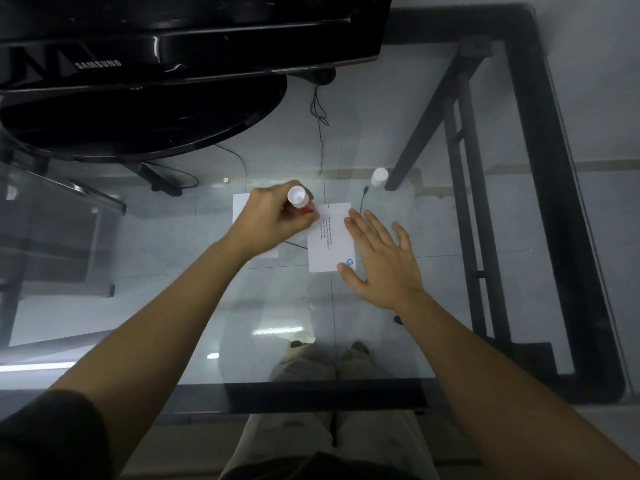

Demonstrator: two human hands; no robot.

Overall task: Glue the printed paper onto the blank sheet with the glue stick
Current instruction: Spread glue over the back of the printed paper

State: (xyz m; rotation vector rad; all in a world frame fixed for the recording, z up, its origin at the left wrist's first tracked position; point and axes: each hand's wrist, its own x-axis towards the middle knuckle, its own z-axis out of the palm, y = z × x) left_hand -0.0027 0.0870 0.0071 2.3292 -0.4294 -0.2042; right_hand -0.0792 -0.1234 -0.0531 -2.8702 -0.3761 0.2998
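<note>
The printed paper (329, 240), white with small text lines and a blue round logo, lies flat on the glass table. My right hand (379, 259) rests on its right edge with fingers spread, holding nothing. My left hand (273, 220) is closed around the glue stick (299, 199), a white tube with a red part, whose lower end touches the paper's top left corner. The blank sheet (242, 209) lies to the left, mostly hidden beneath my left hand. The glue stick's white cap (379, 176) stands apart at the upper right.
A black Samsung monitor (156, 39) with its round stand (138, 123) fills the far left of the glass table (433, 220). Cables (320, 133) run behind the papers. The table's black frame (540, 202) borders the right side. My legs show through the glass.
</note>
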